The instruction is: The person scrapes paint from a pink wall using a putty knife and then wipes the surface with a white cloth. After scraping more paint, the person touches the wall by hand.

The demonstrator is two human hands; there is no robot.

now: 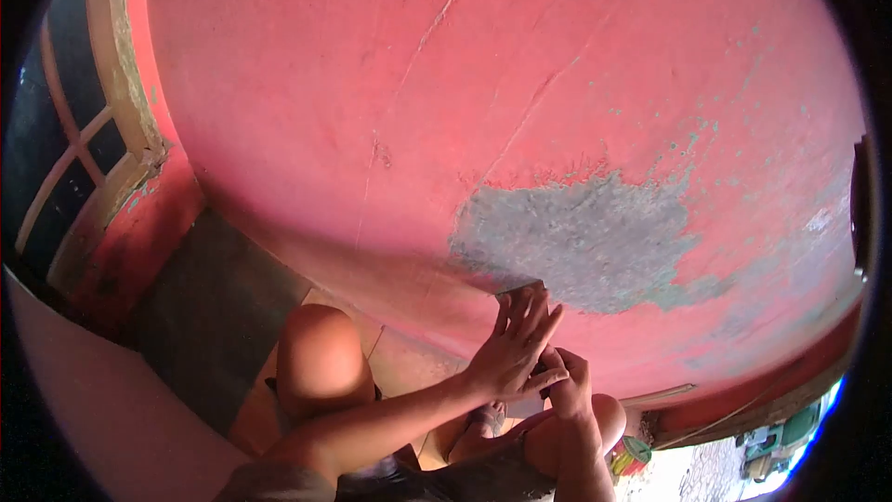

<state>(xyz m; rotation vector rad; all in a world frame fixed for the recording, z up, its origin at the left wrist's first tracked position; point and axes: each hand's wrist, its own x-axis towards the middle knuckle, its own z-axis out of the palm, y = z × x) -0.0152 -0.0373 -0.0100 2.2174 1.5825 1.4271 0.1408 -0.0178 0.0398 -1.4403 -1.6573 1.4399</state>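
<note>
One pink wall point(307, 84) is standing beyond both your hands, and one window point(84, 139) is showing far to their left. One grey patch point(576, 232) is spreading across the wall just past your left hand point(516, 344), which you are holding open, fingers extended. Two bent knees point(321, 353) are flanking your hands. Your right hand point(571, 379) is bending its fingers just beside the left. One foot point(483, 420) is resting below the left hand. One small dark thing point(541, 369) is sitting between your hands; whether the right is gripping it, you cannot tell.
</note>
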